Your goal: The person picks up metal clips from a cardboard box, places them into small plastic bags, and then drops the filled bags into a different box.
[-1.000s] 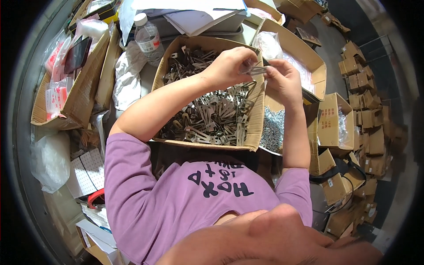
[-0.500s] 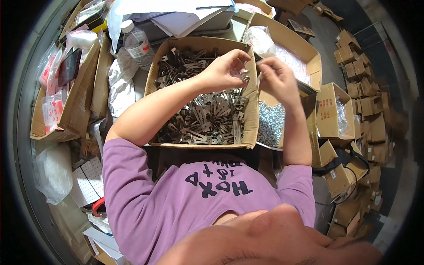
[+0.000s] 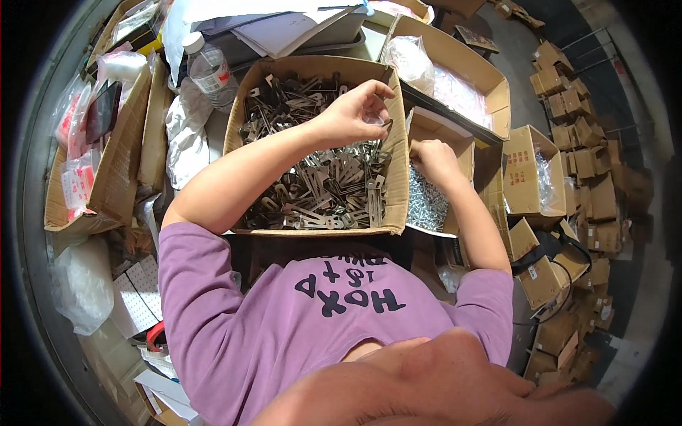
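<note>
Above a large cardboard box (image 3: 402,192) of flat metal brackets (image 3: 334,181), my left hand (image 3: 355,115) curls its fingers round what looks like a small clear plastic bag (image 3: 374,113). My right hand (image 3: 436,162) is over the smaller, white-lined box (image 3: 462,153) to the right, which holds many small silvery screws (image 3: 426,206). Its fingers are bent and pressed together near the far side of the screws. Whatever lies between those fingertips is hidden.
A water bottle (image 3: 209,71) and white cloth (image 3: 188,131) stand left of the bracket box. Behind are papers (image 3: 284,28) and a cardboard box (image 3: 497,89) with plastic bags. At left, a phone (image 3: 104,112) rests on a box of packets. Several cartons (image 3: 536,174) crowd the right.
My right hand has moved from beside my left hand down toward me, over the screws. My left hand stays over the bracket box, still holding the clear plastic. The view has shifted slightly.
</note>
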`<state>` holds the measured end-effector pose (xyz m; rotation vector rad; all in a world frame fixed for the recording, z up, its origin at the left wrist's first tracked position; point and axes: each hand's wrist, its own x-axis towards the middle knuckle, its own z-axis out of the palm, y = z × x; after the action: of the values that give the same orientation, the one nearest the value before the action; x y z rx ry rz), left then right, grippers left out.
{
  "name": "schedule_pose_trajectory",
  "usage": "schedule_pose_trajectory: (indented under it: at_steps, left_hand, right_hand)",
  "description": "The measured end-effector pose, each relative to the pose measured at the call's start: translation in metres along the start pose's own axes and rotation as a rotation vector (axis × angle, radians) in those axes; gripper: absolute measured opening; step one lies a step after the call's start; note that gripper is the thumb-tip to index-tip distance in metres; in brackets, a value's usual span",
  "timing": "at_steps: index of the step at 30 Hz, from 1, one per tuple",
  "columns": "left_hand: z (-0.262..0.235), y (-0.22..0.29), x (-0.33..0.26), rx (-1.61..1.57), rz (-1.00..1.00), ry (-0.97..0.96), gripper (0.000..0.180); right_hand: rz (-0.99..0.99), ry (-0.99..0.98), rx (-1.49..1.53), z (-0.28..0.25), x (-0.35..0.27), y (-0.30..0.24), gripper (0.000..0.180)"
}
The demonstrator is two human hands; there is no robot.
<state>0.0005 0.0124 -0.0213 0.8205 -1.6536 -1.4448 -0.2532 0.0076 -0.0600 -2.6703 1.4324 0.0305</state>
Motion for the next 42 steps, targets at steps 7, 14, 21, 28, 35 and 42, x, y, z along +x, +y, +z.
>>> schedule_pose_trajectory:
  at_steps: [7, 14, 21, 28, 35, 42]
  left_hand:
    - [0.011, -0.014, -0.005, 0.221, -0.105, -0.023, 0.065]
    - [0.011, -0.017, -0.004, 0.257, -0.147, -0.066, 0.061]
    - [0.011, -0.010, -0.004, 0.083, -0.166, -0.053, 0.061]
    - [0.005, -0.002, -0.002, 0.016, -0.103, -0.022, 0.060]
    - [-0.007, -0.006, 0.005, 0.045, -0.051, 0.010, 0.057]
    - [-0.010, -0.003, 0.009, 0.047, -0.010, 0.037, 0.056]
  right_hand:
    - [0.226, 0.012, 0.679, -0.026, -0.003, 0.014, 0.011]
    - [-0.152, 0.115, 1.084, -0.065, 0.013, -0.031, 0.013]
    - [-0.062, 0.470, 0.804, -0.075, 0.080, -0.021, 0.022]
    - [0.047, 0.080, -0.031, -0.066, 0.172, 0.007, 0.026]
    - [0.042, -0.037, -0.251, -0.066, 0.181, 0.001, 0.024]
    - [0.091, 0.057, -0.122, -0.066, 0.165, 0.009, 0.020]
